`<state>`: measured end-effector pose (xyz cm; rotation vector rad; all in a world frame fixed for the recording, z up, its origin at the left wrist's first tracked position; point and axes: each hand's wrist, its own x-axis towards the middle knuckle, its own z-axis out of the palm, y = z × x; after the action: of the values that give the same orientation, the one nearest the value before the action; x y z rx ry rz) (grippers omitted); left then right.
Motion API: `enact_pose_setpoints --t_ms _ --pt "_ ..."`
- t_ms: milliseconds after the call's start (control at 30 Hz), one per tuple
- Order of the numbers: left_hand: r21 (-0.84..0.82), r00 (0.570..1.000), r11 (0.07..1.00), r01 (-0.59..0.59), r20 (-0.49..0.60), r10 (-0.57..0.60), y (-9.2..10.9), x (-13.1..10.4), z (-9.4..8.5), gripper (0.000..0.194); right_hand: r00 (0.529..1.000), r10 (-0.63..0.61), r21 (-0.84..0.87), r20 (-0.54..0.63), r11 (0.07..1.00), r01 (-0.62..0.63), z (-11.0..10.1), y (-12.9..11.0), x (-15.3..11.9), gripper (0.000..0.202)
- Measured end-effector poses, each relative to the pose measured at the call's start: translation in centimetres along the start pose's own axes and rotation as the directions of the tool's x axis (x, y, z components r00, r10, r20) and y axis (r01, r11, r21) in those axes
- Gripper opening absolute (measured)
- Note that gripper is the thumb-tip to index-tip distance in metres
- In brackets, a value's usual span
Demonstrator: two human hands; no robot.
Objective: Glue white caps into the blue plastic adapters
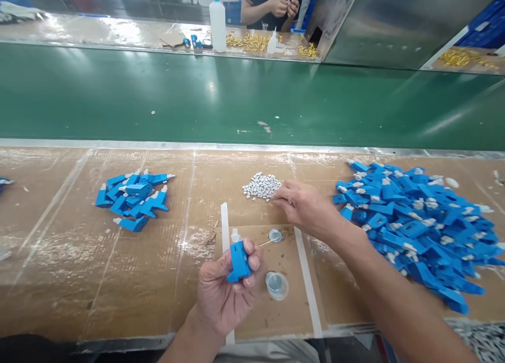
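Note:
My left hand (231, 294) is closed around a blue plastic part (239, 262) with a white tip at its upper end. My right hand (302, 202) reaches to the right edge of a small pile of pale grey pieces (261, 186), thumb and fingers pinched together. What lies between those fingertips is hidden. Just beyond the left fingers, a thin stick (269, 242) leans into a small round cap (275, 235). A clear shallow cup (276, 285) of see-through liquid or gel stands to the right of my left hand.
A large heap of blue parts (414, 226) lies on the right, a smaller heap (134, 197) on the left. Behind the cardboard-covered table runs a green belt (221, 100). Across it are a white bottle (218, 23), gold-coloured pieces (252, 42) and another person's hands (284, 7).

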<state>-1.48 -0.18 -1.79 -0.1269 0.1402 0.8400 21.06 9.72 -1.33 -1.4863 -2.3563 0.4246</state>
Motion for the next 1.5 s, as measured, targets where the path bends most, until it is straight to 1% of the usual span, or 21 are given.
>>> enact_pose_setpoints --t_ms 100,200,333,400,500,633,667,700,733,767,800,833,867,900,933,967,1000,1067,1200,1400,1500 --pt "0.005 1.000 1.000 0.018 0.010 -0.018 0.0 0.0 -0.3 0.020 0.998 -0.053 -0.069 0.037 0.996 0.056 0.3 -0.1 0.3 0.023" --pt "0.010 1.000 1.000 0.015 0.001 -0.015 0.0 0.0 -0.5 0.020 0.994 -0.082 -0.138 0.070 0.986 0.091 0.5 0.0 0.4 0.023" --pt "0.021 1.000 1.000 0.021 -0.006 -0.021 -0.1 0.0 -0.7 0.019 0.990 -0.062 -0.250 0.126 0.964 0.092 0.4 -0.3 0.8 0.024" --pt "0.027 1.000 0.999 0.025 -0.012 -0.025 -0.1 0.0 -0.8 0.019 0.986 -0.053 -0.267 0.156 0.959 0.094 0.4 -0.7 1.1 0.024" --pt "0.037 0.999 0.999 0.023 -0.029 -0.022 -0.1 0.0 -0.9 0.019 0.986 -0.030 -0.177 0.167 0.982 0.059 0.5 -1.1 1.6 0.022" --pt "0.046 1.000 0.999 0.014 -0.025 -0.013 0.0 -0.1 -0.9 0.019 0.994 -0.007 -0.046 0.110 0.999 0.012 0.5 -1.2 1.2 0.015" --pt "0.051 1.000 0.999 0.013 -0.019 -0.012 0.1 -0.1 -0.8 0.019 0.996 0.001 0.007 0.090 1.000 -0.002 0.3 -1.3 0.7 0.015" --pt "0.057 1.000 0.998 0.010 -0.017 -0.009 0.0 -0.1 -0.6 0.020 0.998 0.024 0.126 0.062 0.992 -0.032 0.0 -1.5 0.1 0.016" --pt "0.066 1.000 0.998 0.008 -0.019 -0.007 -0.1 0.0 -0.4 0.020 0.997 0.071 0.309 0.037 0.948 -0.079 -0.4 -1.9 -0.7 0.018" --pt "0.078 1.000 0.997 0.010 -0.030 -0.008 -0.2 0.1 -0.1 0.020 0.990 0.138 0.529 0.028 0.838 -0.132 -0.9 -2.3 -1.6 0.020" --pt "0.093 0.999 0.996 0.012 -0.048 -0.008 -0.4 0.2 0.3 0.020 0.976 0.214 0.732 0.049 0.656 -0.181 -1.3 -2.8 -2.5 0.022" --pt "0.112 0.997 0.994 0.015 -0.072 -0.007 -0.7 0.4 0.7 0.021 0.955 0.279 0.873 0.097 0.437 -0.216 -1.8 -3.4 -3.4 0.025" --pt "0.132 0.995 0.991 0.018 -0.095 -0.006 -1.0 0.6 1.1 0.021 0.934 0.323 0.942 0.154 0.239 -0.237 -2.2 -4.1 -4.3 0.026" --pt "0.155 0.994 0.988 0.024 -0.113 -0.006 -1.3 0.8 1.5 0.022 0.915 0.345 0.961 0.207 0.105 -0.257 -2.5 -4.7 -5.0 0.026" --pt "0.180 0.993 0.983 0.028 -0.121 -0.006 -1.7 1.0 1.8 0.022 0.900 0.356 0.962 0.251 0.014 -0.274 -2.7 -5.4 -5.7 0.026" --pt "0.206 0.993 0.978 0.025 -0.121 0.000 -2.1 1.2 2.1 0.022 0.890 0.359 0.958 0.282 -0.052 -0.283 -2.9 -5.9 -6.3 0.025" --pt "0.230 0.993 0.973 0.020 -0.118 0.007 -2.4 1.4 2.4 0.022 0.884 0.356 0.953 0.303 -0.097 -0.288 -3.1 -6.4 -6.8 0.024" --pt "0.272 0.993 0.962 0.007 -0.112 0.025 -3.1 1.7 2.7 0.022 0.883 0.343 0.947 0.319 -0.140 -0.288 -3.2 -7.0 -7.5 0.022" --pt "0.319 0.989 0.948 0.002 -0.140 0.045 -3.9 1.9 2.9 0.023 0.884 0.368 0.958 0.286 -0.134 -0.254 -3.4 -7.5 -8.4 0.020" --pt "0.320 0.983 0.948 -0.005 -0.170 0.062 -4.6 1.8 2.9 0.028 0.875 0.409 0.965 0.259 -0.140 -0.220 -3.6 -7.7 -9.2 0.018" --pt "0.327 0.982 0.945 -0.004 -0.178 0.066 -4.8 1.7 3.1 0.027 0.872 0.417 0.966 0.255 -0.142 -0.215 -3.6 -7.7 -9.4 0.017"
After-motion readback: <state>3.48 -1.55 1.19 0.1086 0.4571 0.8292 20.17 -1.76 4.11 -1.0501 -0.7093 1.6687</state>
